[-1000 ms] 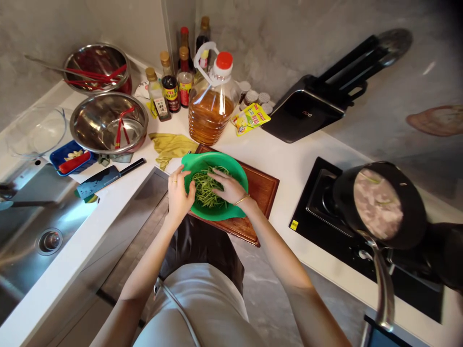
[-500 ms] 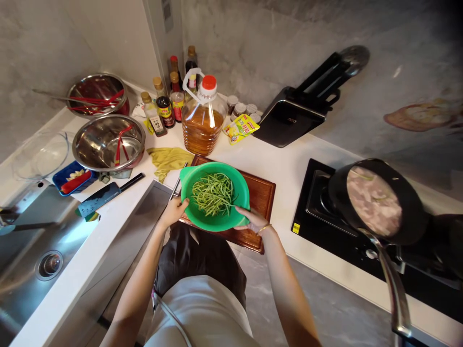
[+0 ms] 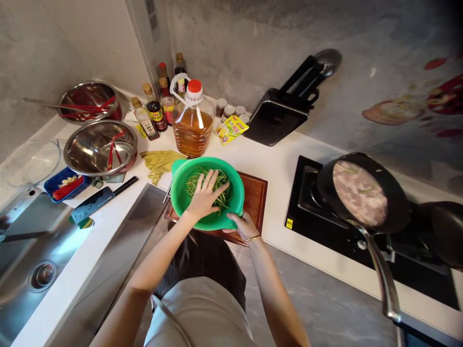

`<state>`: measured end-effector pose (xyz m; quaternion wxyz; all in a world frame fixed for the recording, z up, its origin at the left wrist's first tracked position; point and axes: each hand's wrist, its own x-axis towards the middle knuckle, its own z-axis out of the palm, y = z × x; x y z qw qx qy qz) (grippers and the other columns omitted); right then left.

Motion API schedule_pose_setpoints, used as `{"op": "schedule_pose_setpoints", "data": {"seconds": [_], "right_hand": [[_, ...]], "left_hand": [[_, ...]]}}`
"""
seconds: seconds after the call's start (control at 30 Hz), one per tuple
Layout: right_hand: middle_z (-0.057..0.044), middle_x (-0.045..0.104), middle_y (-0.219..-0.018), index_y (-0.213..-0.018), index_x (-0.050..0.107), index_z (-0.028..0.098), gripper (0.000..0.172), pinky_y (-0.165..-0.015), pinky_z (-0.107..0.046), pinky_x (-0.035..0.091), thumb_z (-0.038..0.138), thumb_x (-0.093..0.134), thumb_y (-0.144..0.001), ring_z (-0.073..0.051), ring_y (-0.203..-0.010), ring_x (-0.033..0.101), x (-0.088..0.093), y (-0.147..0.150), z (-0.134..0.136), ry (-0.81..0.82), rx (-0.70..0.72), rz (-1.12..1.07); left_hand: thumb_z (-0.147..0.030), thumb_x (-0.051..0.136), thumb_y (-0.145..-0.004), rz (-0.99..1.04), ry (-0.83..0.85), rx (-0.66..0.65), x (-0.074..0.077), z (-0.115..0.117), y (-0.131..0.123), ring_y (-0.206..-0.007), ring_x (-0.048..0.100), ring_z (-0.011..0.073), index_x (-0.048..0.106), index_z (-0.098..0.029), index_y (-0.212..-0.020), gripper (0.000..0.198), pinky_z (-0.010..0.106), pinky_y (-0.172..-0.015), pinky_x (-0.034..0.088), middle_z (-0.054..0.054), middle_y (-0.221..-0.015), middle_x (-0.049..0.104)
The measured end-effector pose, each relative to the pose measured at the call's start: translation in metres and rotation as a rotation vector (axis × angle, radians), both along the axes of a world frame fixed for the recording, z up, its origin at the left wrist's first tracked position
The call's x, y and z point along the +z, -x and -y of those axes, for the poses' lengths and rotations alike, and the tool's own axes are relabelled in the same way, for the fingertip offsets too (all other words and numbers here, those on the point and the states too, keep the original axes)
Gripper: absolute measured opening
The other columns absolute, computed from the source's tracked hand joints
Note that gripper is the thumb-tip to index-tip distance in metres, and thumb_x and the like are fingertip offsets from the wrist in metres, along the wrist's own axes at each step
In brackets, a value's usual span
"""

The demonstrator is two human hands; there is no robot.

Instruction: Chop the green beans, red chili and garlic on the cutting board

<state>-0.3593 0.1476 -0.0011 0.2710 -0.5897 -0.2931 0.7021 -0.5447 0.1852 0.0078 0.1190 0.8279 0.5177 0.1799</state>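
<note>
A green plastic basin (image 3: pixel 176 188) is held over the brown wooden cutting board (image 3: pixel 257 193). Inside it lies a heap of cut green vegetable strips (image 3: pixel 195 179), perhaps beans or stems. My left hand (image 3: pixel 206 195) is spread palm down on the strips, fingers apart, covering part of the heap. At the basin's near right edge, my right hand (image 3: pixel 243 225) grips the handle tab, thumb on top and the other fingers underneath.
A black pot (image 3: pixel 396 202) of pale meat in liquid sits on the stove (image 3: pixel 294 207), its long handle jutting over the counter's front. A cleaver (image 3: pixel 96 201) lies left, near the sink (image 3: pixel 21 284). Behind stand an oil jug (image 3: pixel 193 127), steel bowls (image 3: pixel 70 156) and a knife block (image 3: pixel 275 118).
My left hand has let go of the basin's left rim and moved right onto the green strips. My right hand still holds the basin. The view has shifted slightly.
</note>
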Motion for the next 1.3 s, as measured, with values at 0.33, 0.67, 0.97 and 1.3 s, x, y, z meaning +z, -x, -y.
{"op": "schedule_pose_setpoints", "data": {"seconds": [0.33,0.67,0.97,1.3], "right_hand": [[0.000,0.070,-0.083,-0.099,0.059,0.019,0.036,-0.050,-0.035,0.061,0.027,0.066,-0.064,-0.020,-0.069,0.068,-0.008,0.024,0.000,0.021,0.054,-0.056],[-0.002,0.071,-0.085,-0.089,0.063,0.017,0.023,-0.057,-0.038,0.062,0.019,0.066,-0.067,-0.018,-0.072,0.067,-0.016,0.036,-0.007,0.111,0.036,-0.179],[-0.004,0.072,-0.080,-0.089,0.065,0.017,0.021,-0.059,-0.036,0.062,0.023,0.068,-0.069,-0.017,-0.066,0.067,-0.026,0.033,-0.004,0.114,0.058,-0.192],[-0.004,0.070,-0.100,-0.103,0.062,0.020,0.034,-0.068,-0.042,0.061,0.023,0.069,-0.069,-0.020,-0.083,0.068,-0.027,0.034,-0.001,0.110,-0.001,-0.219]], "left_hand": [[-0.032,0.072,-0.070,-0.359,0.263,0.180,-0.020,-0.003,0.038,-0.124,0.040,0.0352,0.043,-0.027,-0.131,0.068,0.047,-0.095,0.039,0.017,-0.136,0.041],[-0.035,0.064,-0.078,-0.170,0.291,0.231,-0.012,0.003,0.074,-0.103,0.058,0.0249,0.027,-0.026,-0.141,0.074,0.033,-0.085,0.045,0.008,-0.115,0.060],[-0.039,0.070,-0.072,-0.297,0.180,0.191,-0.024,0.009,0.072,-0.131,0.032,0.0331,0.036,-0.022,-0.137,0.075,0.053,-0.107,0.022,0.016,-0.144,0.035],[-0.024,0.061,-0.078,-0.345,0.128,0.213,-0.016,0.019,0.064,-0.111,0.045,0.0306,0.058,-0.021,-0.107,0.029,0.048,-0.096,0.032,0.012,-0.113,0.053]]}}
